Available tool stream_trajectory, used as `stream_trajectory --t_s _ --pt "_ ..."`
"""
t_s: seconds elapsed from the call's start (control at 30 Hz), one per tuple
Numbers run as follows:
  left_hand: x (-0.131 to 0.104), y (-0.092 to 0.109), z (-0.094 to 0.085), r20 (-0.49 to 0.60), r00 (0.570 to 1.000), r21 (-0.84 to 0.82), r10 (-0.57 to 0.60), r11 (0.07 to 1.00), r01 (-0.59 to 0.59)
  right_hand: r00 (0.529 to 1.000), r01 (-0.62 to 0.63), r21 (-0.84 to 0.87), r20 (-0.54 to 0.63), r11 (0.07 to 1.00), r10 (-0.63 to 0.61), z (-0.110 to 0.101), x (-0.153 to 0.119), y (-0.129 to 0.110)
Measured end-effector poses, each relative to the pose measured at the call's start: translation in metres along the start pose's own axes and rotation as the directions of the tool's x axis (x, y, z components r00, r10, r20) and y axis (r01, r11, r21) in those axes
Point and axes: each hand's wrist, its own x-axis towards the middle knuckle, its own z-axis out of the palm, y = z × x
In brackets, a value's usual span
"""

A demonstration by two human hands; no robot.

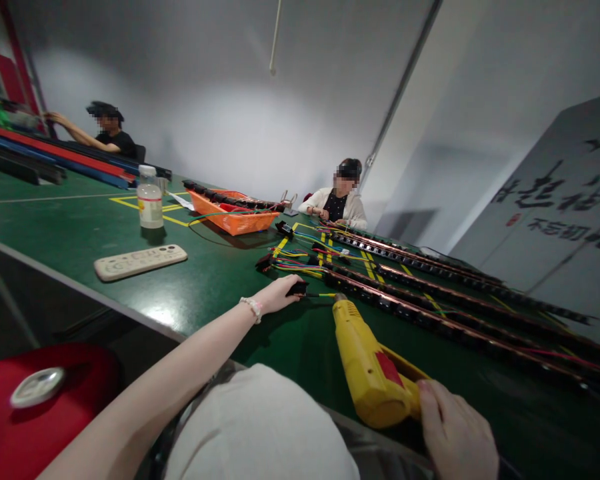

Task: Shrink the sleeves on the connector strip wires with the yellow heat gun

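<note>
My right hand (457, 427) is wrapped round the handle of a yellow heat gun (365, 367) at the lower right. The gun's metal nozzle (339, 298) points away from me, up to a short yellow-green wire (323, 295). That wire runs out of a black connector (297, 289), which my left hand (280, 293) pinches over the green table. A beaded bracelet is on my left wrist. Just beyond lie bundles of coloured wires (300, 265) joined to long black strips with copper bars (380, 297).
An orange basket (240, 223) holds more strips and wires. A bottle (151, 200) and a beige phone-shaped object (140, 263) stand and lie on the left. One person (337, 200) sits across the table, another (113, 137) far left. A red stool (80, 380) is at lower left.
</note>
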Motion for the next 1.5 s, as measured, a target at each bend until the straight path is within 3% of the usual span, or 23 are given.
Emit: stream_trajectory --t_s 0.2,0.37,0.73,0.93,1.07,1.5 --pt "0.001 0.004 0.001 0.001 1.000 0.020 -0.014 1.000 0.014 0.998 0.037 -0.021 -0.044 0.999 -0.038 -0.013 -0.001 -0.029" --pt "0.001 0.004 0.001 -0.009 1.000 0.024 -0.013 1.000 0.013 0.993 0.052 -0.031 -0.106 0.998 -0.055 -0.010 -0.006 -0.049" --pt "0.001 -0.004 -0.001 -0.053 0.998 -0.033 0.025 0.999 -0.027 0.982 0.116 0.157 -0.169 0.981 -0.089 -0.001 -0.011 -0.084" --pt "-0.001 -0.005 -0.003 -0.044 0.999 -0.046 0.018 0.999 -0.020 0.975 0.170 0.206 -0.179 0.964 -0.134 0.001 -0.010 -0.078" --pt "-0.003 -0.004 -0.005 -0.035 0.999 -0.052 0.001 0.999 -0.003 0.984 0.111 0.231 -0.163 0.967 -0.074 0.001 -0.010 -0.071" --pt "-0.004 -0.002 -0.007 -0.002 1.000 -0.094 -0.027 0.995 0.026 0.993 0.061 0.087 -0.104 0.994 -0.052 -0.008 -0.003 -0.021"
